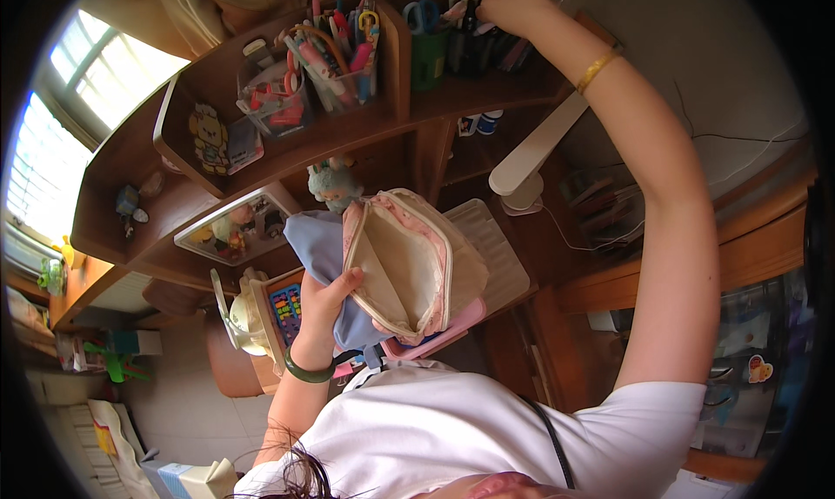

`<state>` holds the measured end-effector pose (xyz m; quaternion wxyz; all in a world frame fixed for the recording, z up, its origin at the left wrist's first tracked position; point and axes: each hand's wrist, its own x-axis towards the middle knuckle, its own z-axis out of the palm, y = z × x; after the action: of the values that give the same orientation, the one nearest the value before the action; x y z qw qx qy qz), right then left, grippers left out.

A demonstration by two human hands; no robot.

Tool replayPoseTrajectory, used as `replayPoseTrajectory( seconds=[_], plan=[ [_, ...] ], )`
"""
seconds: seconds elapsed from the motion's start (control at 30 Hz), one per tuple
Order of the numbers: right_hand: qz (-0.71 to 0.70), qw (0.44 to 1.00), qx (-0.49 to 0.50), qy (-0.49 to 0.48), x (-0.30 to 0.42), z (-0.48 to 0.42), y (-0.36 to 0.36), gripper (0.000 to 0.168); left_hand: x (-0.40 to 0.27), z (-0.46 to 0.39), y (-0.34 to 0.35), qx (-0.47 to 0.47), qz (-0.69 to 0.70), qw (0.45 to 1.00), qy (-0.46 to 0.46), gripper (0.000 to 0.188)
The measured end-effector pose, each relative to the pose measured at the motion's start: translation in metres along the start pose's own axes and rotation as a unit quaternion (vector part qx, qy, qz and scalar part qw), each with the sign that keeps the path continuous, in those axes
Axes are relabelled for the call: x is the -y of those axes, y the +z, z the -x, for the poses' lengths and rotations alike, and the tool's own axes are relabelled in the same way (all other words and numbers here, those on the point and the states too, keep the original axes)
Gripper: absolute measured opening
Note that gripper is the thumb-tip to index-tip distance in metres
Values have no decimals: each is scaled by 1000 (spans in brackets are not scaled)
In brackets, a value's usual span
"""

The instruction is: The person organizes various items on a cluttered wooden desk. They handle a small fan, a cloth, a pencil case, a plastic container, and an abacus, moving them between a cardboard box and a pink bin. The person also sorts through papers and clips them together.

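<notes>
My left hand (pixel 326 303), with a green bangle at the wrist, holds a pink patterned zip pouch (pixel 445 257) and a blue cloth piece (pixel 316 238). The pouch's mouth gapes towards me and shows a pale lining; its inside looks empty. The thumb presses on the near rim. Far up at the top edge, my right hand (pixel 515 6) is over a dark pen holder (pixel 466 52) on the upper shelf. Its fingers are partly hidden, so what they grip cannot be told. A green cup with blue-handled scissors (pixel 427 62) stands beside it.
A wooden desk shelf (pixel 313 140) holds a clear container of pens (pixel 346 84) and a clear box of small items (pixel 277 107). A plush toy (pixel 333 186) is just behind the pouch. Right of it are a white desk lamp (pixel 522 179) with a cord and a translucent lidded box (pixel 492 238).
</notes>
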<state>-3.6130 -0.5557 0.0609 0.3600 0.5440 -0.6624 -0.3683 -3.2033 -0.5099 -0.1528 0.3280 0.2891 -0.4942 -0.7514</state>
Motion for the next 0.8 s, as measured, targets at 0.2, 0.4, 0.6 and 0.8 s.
replayPoseTrajectory(
  seconds=[0.2,0.4,0.6,0.8],
  plan=[
    [-41,997,42,-40,-2,-43,7,18,4,3,-5,-28,-8,1000,-1,55],
    [-102,994,-2,-25,-23,-43,5,20,2,6,-13,-37,-10,999,-11,55],
    [-136,990,-24,-34,-28,-31,5,25,3,-1,-6,-22,-13,1000,-5,54],
    [-138,989,-28,-54,-22,-35,3,30,7,-6,-3,-4,2,1000,-15,55]
  ],
)
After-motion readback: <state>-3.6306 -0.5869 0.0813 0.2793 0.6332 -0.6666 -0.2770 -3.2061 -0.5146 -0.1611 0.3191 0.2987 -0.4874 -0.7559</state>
